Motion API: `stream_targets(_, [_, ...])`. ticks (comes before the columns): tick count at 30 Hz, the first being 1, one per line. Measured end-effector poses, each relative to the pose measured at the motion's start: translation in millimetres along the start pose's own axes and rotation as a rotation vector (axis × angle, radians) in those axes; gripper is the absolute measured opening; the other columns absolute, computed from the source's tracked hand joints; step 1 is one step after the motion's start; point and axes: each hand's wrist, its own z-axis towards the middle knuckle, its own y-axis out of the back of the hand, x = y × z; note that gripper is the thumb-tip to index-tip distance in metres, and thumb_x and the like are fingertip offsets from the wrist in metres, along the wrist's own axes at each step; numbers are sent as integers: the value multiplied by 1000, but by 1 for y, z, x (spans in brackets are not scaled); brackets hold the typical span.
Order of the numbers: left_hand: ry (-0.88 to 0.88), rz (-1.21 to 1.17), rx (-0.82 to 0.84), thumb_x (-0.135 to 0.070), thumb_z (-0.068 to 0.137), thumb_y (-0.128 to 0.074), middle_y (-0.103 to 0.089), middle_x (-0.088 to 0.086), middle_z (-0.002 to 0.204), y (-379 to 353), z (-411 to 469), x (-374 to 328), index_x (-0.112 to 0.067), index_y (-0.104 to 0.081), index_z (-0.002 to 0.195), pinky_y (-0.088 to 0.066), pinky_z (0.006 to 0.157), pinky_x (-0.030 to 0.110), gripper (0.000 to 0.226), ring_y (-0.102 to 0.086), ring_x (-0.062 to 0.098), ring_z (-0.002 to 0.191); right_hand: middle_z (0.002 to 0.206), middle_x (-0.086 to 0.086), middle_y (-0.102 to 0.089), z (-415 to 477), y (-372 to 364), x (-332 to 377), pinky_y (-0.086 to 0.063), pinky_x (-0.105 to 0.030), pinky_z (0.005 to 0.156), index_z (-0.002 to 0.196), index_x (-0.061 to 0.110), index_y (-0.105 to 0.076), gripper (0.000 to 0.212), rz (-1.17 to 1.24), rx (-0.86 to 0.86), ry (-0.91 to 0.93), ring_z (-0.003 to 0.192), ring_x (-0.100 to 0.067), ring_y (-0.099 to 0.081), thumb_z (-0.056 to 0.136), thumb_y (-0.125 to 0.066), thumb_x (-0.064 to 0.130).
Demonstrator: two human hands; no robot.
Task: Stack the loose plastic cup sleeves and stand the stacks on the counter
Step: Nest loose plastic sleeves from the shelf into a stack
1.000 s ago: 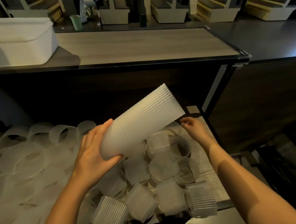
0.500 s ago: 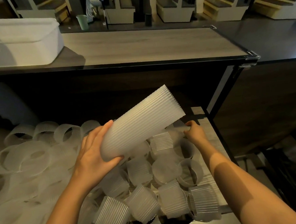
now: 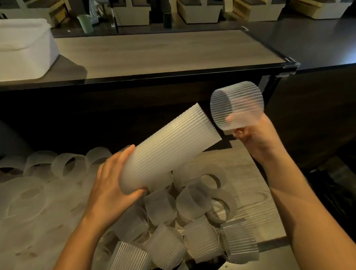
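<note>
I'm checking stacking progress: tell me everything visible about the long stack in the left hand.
The stack of sleeves is a long, ribbed tube of translucent whitish plastic, widening slightly upward. It tilts up toward the right above the loose sleeves. The left hand grips its narrower lower end. Its wide end points toward the single sleeve in the right hand.

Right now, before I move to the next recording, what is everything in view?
sleeve stack: one, frosted white, held tilted above the lower shelf
single sleeve: one, clear ribbed, held up close by the stack's wide end
loose sleeves: many, translucent, heaped on the lower shelf
counter: one, pale wood grain, beyond the shelf
tub: one, white, counter's left end
cup: one, pale green, beyond the counter
benches: several, cream, background
left hand: grips the stack's narrow end
right hand: holds the single sleeve
</note>
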Motion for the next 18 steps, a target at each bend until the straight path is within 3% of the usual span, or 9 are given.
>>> stream_targets(3, [-19,-8,10,-41,59,-75,-28,-19,132,-1,2,-3,-51,-15,137,-30,90,35,99,-24,4,117,89,2,-62,-6,-2,5,-42,-14,47,110,23,-57,24,-251,24,53,60,-5,-53,90,-53,10])
stream_targets(6, [-19,-1,14,-33,61,-82,-33,-7,139,-2,3,-3,-48,-16,137,-30,89,35,102,-26,7,119,88,1,-63,-10,-4,6,-43,-15,50,104,35,-56,27,-462,22,118,60,-8,-50,91,-54,12])
stream_targets(10, [-23,-6,17,-22,61,-85,-34,-5,140,-3,4,-4,-49,-17,136,-30,90,35,104,-23,6,119,91,2,-62,-11,-8,-1,-43,-13,56,110,37,-56,26,-696,69,215,71,-5,-55,92,-54,19])
stream_targets(12, [-26,-12,16,-21,61,-85,-33,-6,140,-4,5,-4,-50,-16,135,-29,90,35,105,-23,5,118,91,6,-60,-11,-10,-6,-41,-14,60,111,38,-55,24,-737,76,242,75,-3,-55,93,-52,23])
stream_targets(16, [-25,-6,11,-21,61,-84,-34,-5,140,-4,6,-4,-47,-19,137,-30,90,35,104,-24,6,118,91,8,-58,-6,1,-24,-43,-16,57,110,34,-54,22,-527,-12,175,70,4,-55,97,-42,21])
stream_targets(18, [-23,-8,15,-22,61,-85,-34,-5,140,-4,5,-4,-46,-19,138,-30,90,36,103,-23,5,117,111,2,-58,1,17,-45,-48,-22,71,120,28,-51,26,-712,-58,54,88,-3,-59,95,-47,27])
